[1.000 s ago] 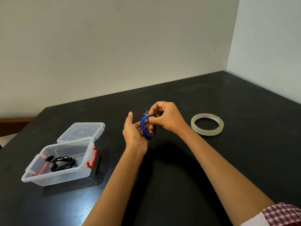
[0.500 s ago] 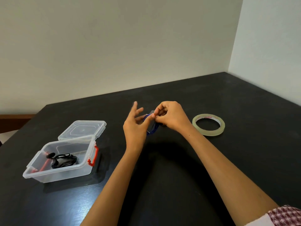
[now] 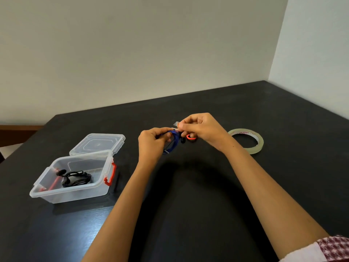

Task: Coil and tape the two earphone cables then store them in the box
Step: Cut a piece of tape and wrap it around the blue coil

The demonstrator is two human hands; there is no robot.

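Blue earphone cable point(image 3: 174, 141), wound around your left hand point(image 3: 151, 143) a second ago, now hangs as a free coil pinched there. Your right hand point(image 3: 202, 128), just beside, pinches a tape strip point(image 3: 176, 123): taping begins; the box point(image 3: 75, 184) lies left.

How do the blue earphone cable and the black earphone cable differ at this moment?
The blue earphone cable is held above the table by the left hand and right hand; the black earphone cable lies inside the clear box. The blue one has a tape piece at its top; tape on the black one cannot be made out. Both are coiled.
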